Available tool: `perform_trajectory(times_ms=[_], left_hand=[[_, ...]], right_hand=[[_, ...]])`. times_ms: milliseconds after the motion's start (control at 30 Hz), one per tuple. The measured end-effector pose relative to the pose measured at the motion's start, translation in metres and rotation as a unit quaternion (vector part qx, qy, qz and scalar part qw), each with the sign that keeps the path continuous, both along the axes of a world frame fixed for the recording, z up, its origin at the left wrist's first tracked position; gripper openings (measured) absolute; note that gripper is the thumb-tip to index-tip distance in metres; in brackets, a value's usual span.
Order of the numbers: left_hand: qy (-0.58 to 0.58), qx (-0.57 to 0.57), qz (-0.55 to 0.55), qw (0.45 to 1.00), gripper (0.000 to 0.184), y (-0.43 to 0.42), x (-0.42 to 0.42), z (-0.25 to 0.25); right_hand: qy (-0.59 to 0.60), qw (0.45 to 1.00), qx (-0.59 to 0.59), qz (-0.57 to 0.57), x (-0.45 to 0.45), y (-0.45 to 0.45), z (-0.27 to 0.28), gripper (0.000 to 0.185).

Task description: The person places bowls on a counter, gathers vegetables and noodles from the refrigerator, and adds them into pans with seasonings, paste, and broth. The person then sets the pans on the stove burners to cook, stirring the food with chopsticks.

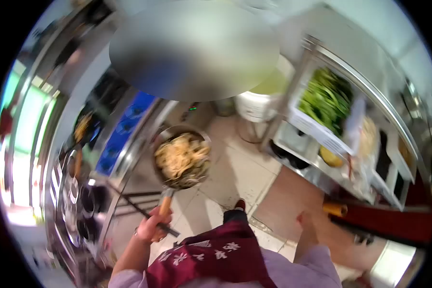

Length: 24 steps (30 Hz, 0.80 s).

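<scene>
- Your maroon, white-printed cloth apron (204, 254) lay nearest, on your side of the round metal pan (195, 131).
- Pale yellow noodles (180, 156) already lay inside the pan; what remained didn't show.
- Your left hand (151, 225) gripped its orange-brown handle (166, 202), arm forward; your right hand (303, 220) hung right of the pan, finger pose unclear.

Open floor (225, 168) beside the pan (180, 130) ends at a bucket (255, 107).

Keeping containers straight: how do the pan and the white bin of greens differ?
The pan is round; the white bin is rectangular. The left hand holds the pan by its handle; no hand touches the white bin. The pan holds pale noodle-like strands; the white bin, leafy greens. Both are open-topped.
</scene>
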<state>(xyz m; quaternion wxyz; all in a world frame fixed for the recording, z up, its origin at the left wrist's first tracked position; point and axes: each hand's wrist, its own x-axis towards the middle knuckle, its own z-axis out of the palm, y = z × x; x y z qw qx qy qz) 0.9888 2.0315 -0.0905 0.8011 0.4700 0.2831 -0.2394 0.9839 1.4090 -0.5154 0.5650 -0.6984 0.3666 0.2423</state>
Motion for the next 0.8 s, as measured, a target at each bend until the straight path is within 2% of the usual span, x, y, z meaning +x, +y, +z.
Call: perform_trajectory(times_ms=[33, 67, 133, 167, 233, 267, 367, 433, 467, 567, 667, 733, 800], left_hand=[[-0.015, 0.005, 0.000, 1.000, 0.031, 0.006, -0.011, 0.011], [-0.030, -0.011, 0.008, 0.999, 0.031, 0.017, -0.027, 0.017], [-0.043, -0.016, 0.028, 0.999, 0.033, 0.026, -0.048, 0.024], [-0.059, -0.029, 0.038, 0.997, 0.031, 0.043, -0.071, 0.027], [-0.060, 0.007, 0.058, 0.997, 0.032, 0.072, -0.122, 0.035], [-0.073, -0.014, 0.076, 0.994, 0.032, 0.089, -0.153, 0.029], [-0.072, -0.007, 0.132, 0.989, 0.030, 0.114, -0.228, 0.043], [-0.094, -0.002, 0.176, 0.980, 0.030, 0.144, -0.297, 0.051], [-0.099, 0.019, 0.198, 0.975, 0.029, 0.152, -0.325, 0.056], [-0.112, 0.029, 0.273, 0.955, 0.028, 0.179, -0.402, 0.050], [-0.070, 0.059, 0.360, 0.929, 0.028, 0.203, -0.459, 0.065], [-0.078, 0.057, 0.412, 0.906, 0.026, 0.223, -0.488, 0.071], [-0.092, 0.045, 0.451, 0.886, 0.024, 0.249, -0.504, 0.069]], right_hand=[[0.172, 0.955, -0.079, 0.227, 0.008, 0.043, 0.021, 0.033], [0.159, 0.949, -0.082, 0.260, 0.012, 0.090, 0.023, 0.033], [0.220, 0.966, -0.027, 0.135, -0.002, 0.149, 0.026, 0.025], [0.208, 0.965, -0.013, 0.158, 0.004, 0.182, 0.033, 0.022], [0.108, 0.941, 0.000, 0.322, 0.032, 0.246, 0.057, 0.015], [0.061, 0.923, -0.003, 0.381, 0.043, 0.278, 0.069, 0.013], [-0.073, 0.909, 0.021, 0.411, 0.082, 0.347, 0.103, 0.019], [-0.102, 0.881, -0.028, 0.461, 0.076, 0.413, 0.154, 0.023], [-0.065, 0.874, -0.032, 0.480, 0.070, 0.445, 0.177, 0.024], [-0.043, 0.827, -0.024, 0.560, 0.023, 0.530, 0.204, 0.025], [-0.084, 0.802, 0.090, 0.584, -0.030, 0.633, 0.229, 0.023], [-0.132, 0.771, 0.147, 0.606, -0.062, 0.714, 0.291, 0.022], [-0.196, 0.725, 0.256, 0.609, -0.075, 0.791, 0.358, 0.017]])
